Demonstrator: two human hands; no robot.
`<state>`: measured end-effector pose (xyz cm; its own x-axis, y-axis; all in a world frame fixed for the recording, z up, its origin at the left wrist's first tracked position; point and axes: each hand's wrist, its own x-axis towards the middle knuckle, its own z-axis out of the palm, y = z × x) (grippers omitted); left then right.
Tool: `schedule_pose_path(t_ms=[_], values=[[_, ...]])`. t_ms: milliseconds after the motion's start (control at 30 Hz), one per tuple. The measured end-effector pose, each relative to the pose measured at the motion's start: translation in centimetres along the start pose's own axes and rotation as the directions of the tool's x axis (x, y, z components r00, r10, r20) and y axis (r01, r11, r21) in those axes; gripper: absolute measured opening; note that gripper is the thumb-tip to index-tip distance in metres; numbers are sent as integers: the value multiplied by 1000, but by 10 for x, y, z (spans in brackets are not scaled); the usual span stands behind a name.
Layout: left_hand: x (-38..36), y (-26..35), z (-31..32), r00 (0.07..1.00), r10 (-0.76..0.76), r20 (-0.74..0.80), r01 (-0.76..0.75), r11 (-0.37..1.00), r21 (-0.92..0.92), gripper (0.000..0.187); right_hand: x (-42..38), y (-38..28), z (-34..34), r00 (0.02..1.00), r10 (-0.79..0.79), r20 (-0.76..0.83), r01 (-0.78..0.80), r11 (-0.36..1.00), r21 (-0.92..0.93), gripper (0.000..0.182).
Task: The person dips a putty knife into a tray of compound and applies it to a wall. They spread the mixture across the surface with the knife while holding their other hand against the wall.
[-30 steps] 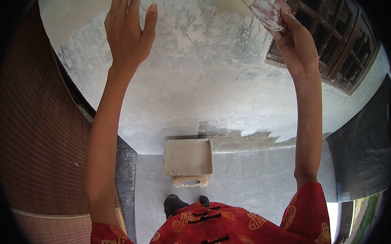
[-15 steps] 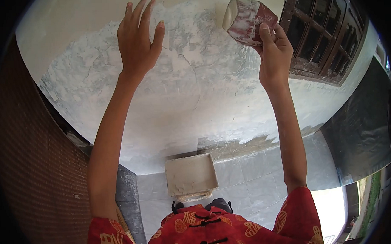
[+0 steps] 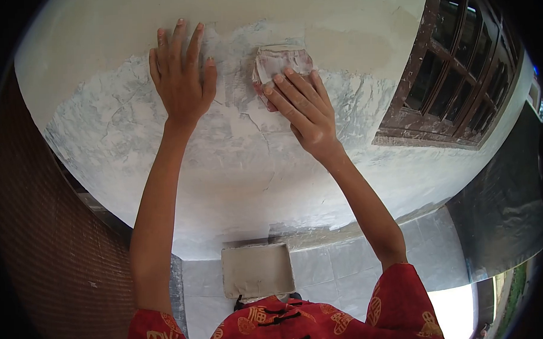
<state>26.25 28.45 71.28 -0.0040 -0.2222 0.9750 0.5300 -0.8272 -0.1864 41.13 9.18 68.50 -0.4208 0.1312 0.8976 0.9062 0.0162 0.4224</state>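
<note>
My left hand (image 3: 182, 92) lies with its fingers spread at the wall (image 3: 235, 153), on the left of the patchy grey-white area. My right hand (image 3: 305, 111) grips a dark red putty spreader (image 3: 282, 61) smeared with white putty. Its fingers stretch over the spreader's face and press it to the wall; the thumb is hidden. Along the spreader's upper edge runs a pale band of putty. A thin crack shows in the wall below and between both hands.
On the floor by the wall's foot stands a shallow tray (image 3: 257, 271) coated with putty. A brown wooden window (image 3: 453, 67) is at the right. Dark sheeting (image 3: 505, 191) hangs beyond it, and a brown woven panel (image 3: 52, 237) borders the left side.
My right hand has moved left and down, turning the spreader from a raised hold to lie against the wall. My left hand stays spread. The view has shifted slightly upward.
</note>
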Motion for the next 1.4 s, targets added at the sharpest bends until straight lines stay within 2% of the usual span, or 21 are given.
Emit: schedule_pose_path(t_ms=[133, 267, 333, 667, 767, 933, 1000, 1067, 1133, 1233, 1333, 1400], values=[[-2, -3, 2, 996, 2, -84, -5, 999, -39, 50, -9, 9, 19, 1000, -24, -3, 24, 998, -58, 36], [-3, -4, 2, 996, -5, -89, 2, 999, -39, 50, -17, 14, 34, 1000, 17, 2, -17, 997, -77, 34], [-2, -4, 2, 997, -7, -81, 5, 999, -32, 50, -18, 15, 32, 996, 47, 73, -42, 997, -67, 35], [-5, -8, 7, 994, -23, -102, 15, 997, -81, 49, -45, 1, 20, 966, 149, 213, -160, 987, 32, 43], [-4, -7, 5, 996, -21, -81, 14, 996, -84, 49, -66, -10, 9, 940, 141, 309, -164, 985, 49, 42], [3, -3, 3, 999, -5, -38, 2, 996, -87, 49, -40, -27, -48, 962, 79, 260, -118, 983, 140, 39], [14, 2, 2, 999, -3, -52, -1, 997, -75, 49, -24, -20, -63, 962, 272, 38, -272, 931, 243, 39], [31, 5, 0, 998, 2, -61, -5, 998, -56, 49, -5, -12, -77, 804, 595, -12, -575, 782, 242, 38], [47, 7, 5, 991, 3, -135, -13, 997, -78, 48, 16, 2, -79, 664, 745, -59, -631, 601, 490, 41], [52, 7, 15, 990, 27, -136, -40, 995, -94, 48, 30, 17, -69, 636, 771, 3, -680, 560, 473, 45], [48, 5, 16, 990, 40, -133, -49, 996, -68, 48, 30, 25, -49, 686, 727, 34, -674, 617, 407, 48], [47, 4, 16, 990, 31, -137, -41, 997, -67, 48, 31, 30, -41, 674, 738, 35, -685, 607, 403, 47]])
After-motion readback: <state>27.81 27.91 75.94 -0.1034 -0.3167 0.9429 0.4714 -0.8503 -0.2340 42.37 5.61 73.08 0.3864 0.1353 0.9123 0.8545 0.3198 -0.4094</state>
